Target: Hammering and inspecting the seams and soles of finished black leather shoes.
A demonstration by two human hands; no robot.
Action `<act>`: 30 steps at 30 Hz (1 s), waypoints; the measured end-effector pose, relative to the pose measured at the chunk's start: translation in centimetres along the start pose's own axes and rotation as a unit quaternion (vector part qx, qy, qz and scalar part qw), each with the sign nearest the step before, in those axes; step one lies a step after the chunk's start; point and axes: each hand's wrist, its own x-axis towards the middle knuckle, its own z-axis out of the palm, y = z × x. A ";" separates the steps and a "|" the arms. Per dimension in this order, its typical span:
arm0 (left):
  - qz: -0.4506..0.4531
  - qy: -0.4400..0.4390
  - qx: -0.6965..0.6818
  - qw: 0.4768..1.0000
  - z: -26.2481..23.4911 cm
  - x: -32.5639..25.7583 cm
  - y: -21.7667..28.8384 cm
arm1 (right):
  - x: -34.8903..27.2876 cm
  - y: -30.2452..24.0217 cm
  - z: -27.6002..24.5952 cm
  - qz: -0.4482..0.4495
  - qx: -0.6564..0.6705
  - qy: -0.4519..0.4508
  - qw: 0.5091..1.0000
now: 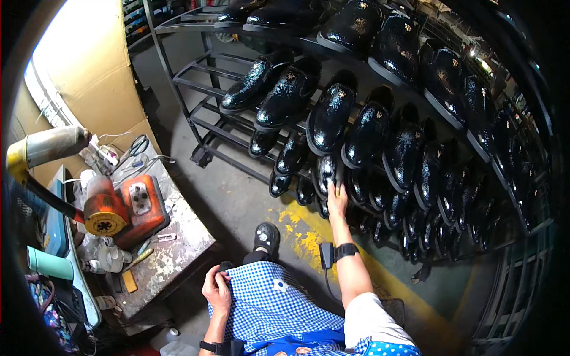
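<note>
My right hand (337, 203) reaches forward to the rack, its thumb and fingers at the side of a glossy black slip-on shoe (325, 173) on a lower tier. Part of its grip is hidden behind the shoe. Similar shoes surround it, including a black loafer with a small gold emblem (332, 115) just above. My left hand (217, 292) rests by my lap with curled fingers, at the edge of a blue-and-white checked apron (261, 302). Whatever lies inside those fingers, if anything, cannot be made out.
The metal shoe rack (205, 127) fills the far and right side, packed with shoes. At left stands a stained worktable (184, 228) with an orange machine (145, 204), a heat-gun-like tool (56, 145), a yellow-handled brush and a mint-green bottle (50, 263). A cardboard sheet (95, 65) stands behind.
</note>
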 end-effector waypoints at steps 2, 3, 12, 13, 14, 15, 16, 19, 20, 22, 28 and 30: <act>-0.011 0.020 0.006 1.000 -0.6 0.0 -0.7 | -0.2 -1.2 0.9 -0.065 -0.212 0.030 0.975; -0.012 0.023 0.008 1.000 -0.6 0.1 -0.8 | -0.3 -1.6 0.7 -0.130 -0.181 0.072 0.972; -0.030 -0.004 0.003 1.000 0.1 0.8 -0.4 | 12.2 1.1 -6.6 -0.211 -0.526 -0.041 0.823; -0.026 -0.022 -0.005 0.999 0.8 0.9 -0.3 | 14.8 2.7 -8.0 -0.306 -0.606 -0.067 0.731; -0.035 -0.001 0.012 0.999 -0.1 0.7 -0.4 | 13.9 1.8 -4.5 -0.338 -0.681 -0.129 0.636; -0.034 -0.011 -0.005 0.999 0.6 0.8 -0.2 | 15.8 2.2 -7.1 -0.316 -0.629 -0.156 0.693; -0.024 -0.026 -0.021 0.999 1.5 1.1 0.1 | 18.8 3.5 -9.9 -0.308 -0.645 -0.168 0.678; -0.014 -0.021 -0.018 1.000 1.7 1.3 -0.3 | 19.1 3.4 -10.1 -0.251 -0.660 -0.242 0.666; -0.018 -0.008 0.001 1.000 1.0 1.1 -0.6 | 17.3 2.3 -7.7 -0.205 -0.653 -0.298 0.666; -0.033 0.005 0.005 0.999 0.4 0.6 -0.6 | 13.0 -1.8 -6.0 -0.129 -0.616 -0.276 0.727; -0.015 -0.017 -0.011 1.000 1.0 0.8 -0.6 | 2.9 -4.1 -12.4 -0.028 -0.232 -0.136 0.963; -0.028 -0.007 -0.016 0.999 0.7 0.7 -1.0 | -1.3 -4.6 -12.9 0.004 -0.113 -0.161 0.980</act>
